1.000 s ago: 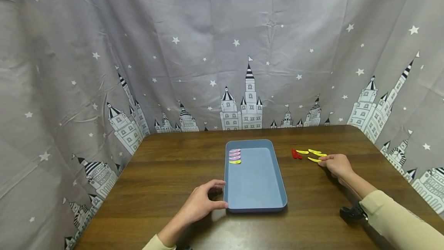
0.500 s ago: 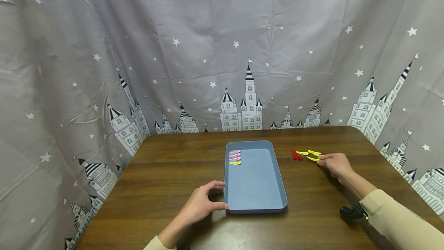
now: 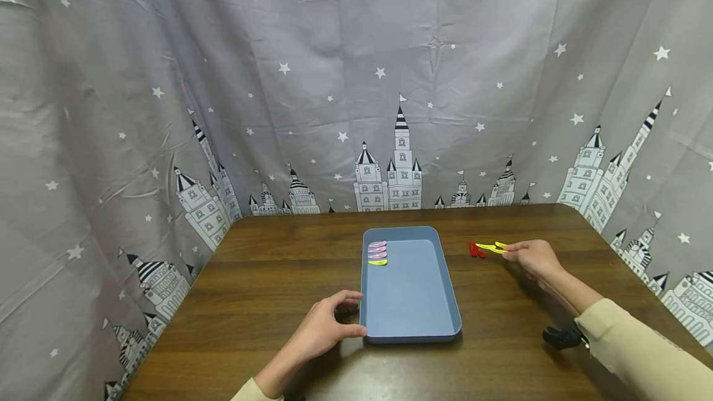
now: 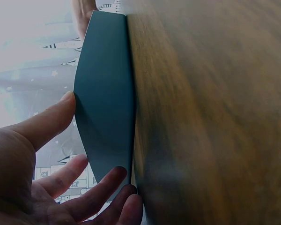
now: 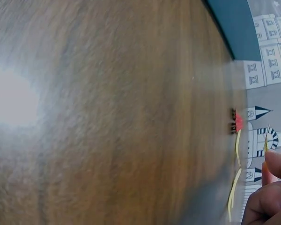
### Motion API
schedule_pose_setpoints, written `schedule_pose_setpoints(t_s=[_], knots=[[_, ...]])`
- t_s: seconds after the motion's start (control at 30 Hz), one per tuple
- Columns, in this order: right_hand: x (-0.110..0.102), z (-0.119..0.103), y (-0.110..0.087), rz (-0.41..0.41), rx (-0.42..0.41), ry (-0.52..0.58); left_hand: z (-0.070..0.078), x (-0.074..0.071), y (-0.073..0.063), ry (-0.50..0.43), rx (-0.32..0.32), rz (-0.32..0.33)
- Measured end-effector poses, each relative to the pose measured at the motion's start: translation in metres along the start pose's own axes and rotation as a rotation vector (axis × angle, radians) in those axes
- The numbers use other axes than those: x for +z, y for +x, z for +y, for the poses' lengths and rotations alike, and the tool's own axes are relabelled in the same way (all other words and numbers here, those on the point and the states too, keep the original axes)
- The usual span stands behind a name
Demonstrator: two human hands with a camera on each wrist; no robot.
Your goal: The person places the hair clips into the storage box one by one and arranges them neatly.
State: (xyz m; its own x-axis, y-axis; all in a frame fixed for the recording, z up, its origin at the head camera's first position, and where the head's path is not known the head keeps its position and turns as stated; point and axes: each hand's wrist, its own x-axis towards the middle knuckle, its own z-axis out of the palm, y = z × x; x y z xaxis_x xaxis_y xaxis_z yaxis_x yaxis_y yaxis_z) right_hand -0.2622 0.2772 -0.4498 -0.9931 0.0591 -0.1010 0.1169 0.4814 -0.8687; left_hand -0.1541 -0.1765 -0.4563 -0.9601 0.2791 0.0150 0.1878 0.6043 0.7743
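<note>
My right hand [image 3: 536,260] pinches a yellow hair clip [image 5: 267,139] by one end between thumb and fingertips, lifted off the table as the right wrist view shows. Just beyond it on the table lie more yellow hair clips [image 5: 237,149], beside red hair clips [image 3: 476,250]. My left hand [image 3: 325,328] rests at the near left side of a shallow blue-grey tray [image 3: 412,302]. In the left wrist view its thumb [image 4: 61,115] touches the rim and its loosely extended fingers lie against the outer wall. Pink hair clips [image 3: 377,250] and a yellow one [image 3: 377,262] form a column inside the tray, far left.
A brown wooden table [image 3: 267,277] carries everything. Behind it hangs a grey curtain [image 3: 312,79] printed with stars and castles. A black wristband [image 3: 562,337] shows at the right sleeve.
My right hand has drawn one yellow clip slightly left and raised it from the table. The left hand and tray stay where they were.
</note>
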Motion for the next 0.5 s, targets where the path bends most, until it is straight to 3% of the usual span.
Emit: schedule_pose_setpoints(t_s=[0.5], knots=[[0.005,-0.025,0.001,-0.033,-0.008,-0.024,0.000,0.000,0.000,-0.003,-0.005,0.002]])
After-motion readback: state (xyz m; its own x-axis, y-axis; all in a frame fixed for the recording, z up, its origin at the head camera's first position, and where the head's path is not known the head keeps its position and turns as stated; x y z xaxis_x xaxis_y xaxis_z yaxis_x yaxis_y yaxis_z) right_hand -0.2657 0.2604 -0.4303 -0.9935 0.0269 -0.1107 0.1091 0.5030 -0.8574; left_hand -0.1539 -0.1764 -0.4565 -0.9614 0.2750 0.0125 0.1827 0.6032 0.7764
